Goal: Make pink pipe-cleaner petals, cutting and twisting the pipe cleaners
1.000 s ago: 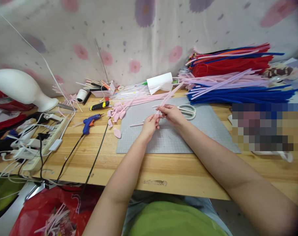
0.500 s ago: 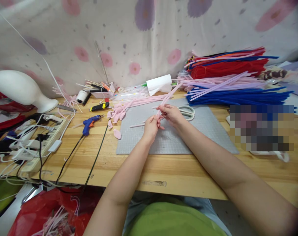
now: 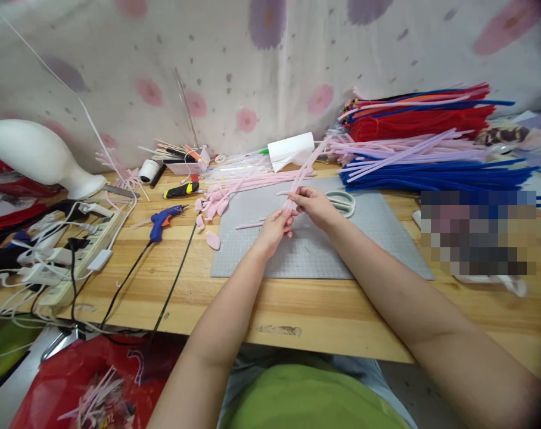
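Observation:
Over the grey cutting mat (image 3: 306, 256) both my hands pinch the lower end of a pink pipe cleaner (image 3: 305, 169) that slants up and to the right. My left hand (image 3: 274, 225) grips it from below with closed fingers. My right hand (image 3: 313, 205) holds it just above, fingers curled round it. Several small pink folded petal pieces (image 3: 210, 210) lie at the mat's left edge. A short pink piece (image 3: 248, 226) rests on the mat beside my left hand.
White-handled scissors (image 3: 342, 201) lie on the mat right of my hands. Stacks of pink, blue and red pipe cleaners (image 3: 426, 149) fill the back right. A blue glue gun (image 3: 163, 218), utility knife (image 3: 181, 190), thread spool (image 3: 148, 171), power strip (image 3: 74, 250) and white foam head (image 3: 38, 156) sit left.
My hands have shifted slightly on the pink pipe cleaner and its upper end has tilted a little. Nothing else has moved.

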### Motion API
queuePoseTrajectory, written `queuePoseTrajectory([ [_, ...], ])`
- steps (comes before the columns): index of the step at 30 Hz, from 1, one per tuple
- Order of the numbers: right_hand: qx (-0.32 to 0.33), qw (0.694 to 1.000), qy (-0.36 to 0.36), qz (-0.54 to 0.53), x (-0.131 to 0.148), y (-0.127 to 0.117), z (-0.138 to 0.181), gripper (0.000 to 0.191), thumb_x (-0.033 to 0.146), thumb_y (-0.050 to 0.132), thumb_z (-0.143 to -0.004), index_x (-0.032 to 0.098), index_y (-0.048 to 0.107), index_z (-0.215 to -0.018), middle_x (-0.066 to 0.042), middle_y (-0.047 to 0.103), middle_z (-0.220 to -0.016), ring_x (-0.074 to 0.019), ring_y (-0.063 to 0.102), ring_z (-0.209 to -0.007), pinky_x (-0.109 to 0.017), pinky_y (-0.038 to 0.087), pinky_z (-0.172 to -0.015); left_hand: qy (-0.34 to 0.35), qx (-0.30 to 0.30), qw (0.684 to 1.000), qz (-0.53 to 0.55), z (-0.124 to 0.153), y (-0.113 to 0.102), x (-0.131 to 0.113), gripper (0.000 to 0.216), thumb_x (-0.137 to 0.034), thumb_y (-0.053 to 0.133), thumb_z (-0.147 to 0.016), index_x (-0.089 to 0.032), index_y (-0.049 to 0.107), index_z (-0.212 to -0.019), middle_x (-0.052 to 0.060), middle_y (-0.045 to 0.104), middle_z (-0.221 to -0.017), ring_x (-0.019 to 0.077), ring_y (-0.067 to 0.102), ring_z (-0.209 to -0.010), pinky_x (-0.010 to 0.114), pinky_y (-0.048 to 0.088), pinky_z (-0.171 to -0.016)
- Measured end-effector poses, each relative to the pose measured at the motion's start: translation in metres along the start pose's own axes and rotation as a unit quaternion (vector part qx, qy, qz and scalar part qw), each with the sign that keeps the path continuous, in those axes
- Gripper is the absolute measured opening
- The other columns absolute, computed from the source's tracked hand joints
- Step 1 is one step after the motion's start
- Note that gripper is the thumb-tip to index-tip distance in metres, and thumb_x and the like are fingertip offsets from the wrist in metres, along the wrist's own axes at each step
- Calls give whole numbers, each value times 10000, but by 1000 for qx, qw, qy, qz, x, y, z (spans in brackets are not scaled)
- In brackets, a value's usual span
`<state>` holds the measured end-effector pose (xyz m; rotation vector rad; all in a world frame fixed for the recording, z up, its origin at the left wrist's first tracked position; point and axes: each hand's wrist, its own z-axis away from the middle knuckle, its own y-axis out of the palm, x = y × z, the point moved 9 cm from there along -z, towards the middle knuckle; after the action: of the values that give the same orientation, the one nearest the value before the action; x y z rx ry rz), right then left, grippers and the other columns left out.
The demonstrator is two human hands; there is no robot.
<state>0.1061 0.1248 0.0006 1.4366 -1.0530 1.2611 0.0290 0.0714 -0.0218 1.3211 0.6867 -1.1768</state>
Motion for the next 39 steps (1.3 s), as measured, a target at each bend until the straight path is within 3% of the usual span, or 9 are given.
queuePoseTrajectory([
  [5,-15,1000,8,13,0,0,2,349,474,637,-602,167,476,-646,56,441,-553,-44,385,-448,-215,319,-449,-1,-30,999,-46,1,-3,1,180,-307,549,-772,-127,549,-774,-15,566,-590,54,491,-441,207,430,-499],
  [9,70,997,-1,19,6,13,4,318,401,666,-592,165,505,-730,32,528,-632,-70,473,-538,-227,385,-521,20,-50,997,-47,-2,-9,0,191,-300,572,-752,-117,578,-808,38,652,-673,101,585,-529,229,450,-573],
  [11,86,996,-9,29,9,16,4,317,352,684,-572,164,514,-763,23,555,-641,-84,493,-549,-237,392,-527,33,-52,997,-49,-3,-11,-1,203,-314,574,-749,-117,584,-800,40,653,-655,107,588,-526,237,451,-581],
  [15,23,999,-14,31,12,6,2,300,290,704,-520,168,493,-695,20,551,-597,-100,505,-540,-253,403,-520,39,-22,998,-40,-4,-10,-2,239,-358,568,-752,-121,568,-780,12,614,-607,79,534,-464,240,456,-563],
  [21,-8,1000,-25,7,11,-1,-1,321,292,711,-504,165,511,-722,20,557,-594,-109,507,-552,-238,387,-480,-11,54,998,14,-4,-3,7,212,-321,587,-743,-117,572,-798,-46,490,-573,32,436,-441,270,504,-591],
  [27,10,999,30,-16,-4,4,1,401,302,718,-524,161,525,-846,28,591,-623,-89,512,-540,-232,396,-519,-9,-12,1000,-5,-10,-18,13,180,-273,561,-768,-93,558,-780,0,556,-583,79,565,-509,243,504,-589],
  [31,42,998,45,8,-8,11,2,291,319,713,-533,132,594,-720,17,580,-578,-62,453,-481,-227,364,-498,-17,6,1000,-9,-10,-14,17,188,-283,545,-781,-98,541,-816,35,613,-653,112,614,-575,243,507,-588],
  [35,-3,999,45,25,-7,4,2,248,314,729,-510,137,603,-628,22,556,-521,-61,431,-451,-226,343,-467,-24,30,999,-27,-8,-7,16,194,-266,572,-761,-98,539,-852,49,633,-724,106,612,-585,244,507,-593],
  [39,20,998,64,1,-8,6,3,258,358,719,-545,140,608,-627,10,568,-538,-63,437,-449,-225,354,-458,-11,45,998,-39,-6,-3,13,202,-286,585,-749,-107,528,-824,-23,553,-610,45,496,-462,285,523,-605],
])
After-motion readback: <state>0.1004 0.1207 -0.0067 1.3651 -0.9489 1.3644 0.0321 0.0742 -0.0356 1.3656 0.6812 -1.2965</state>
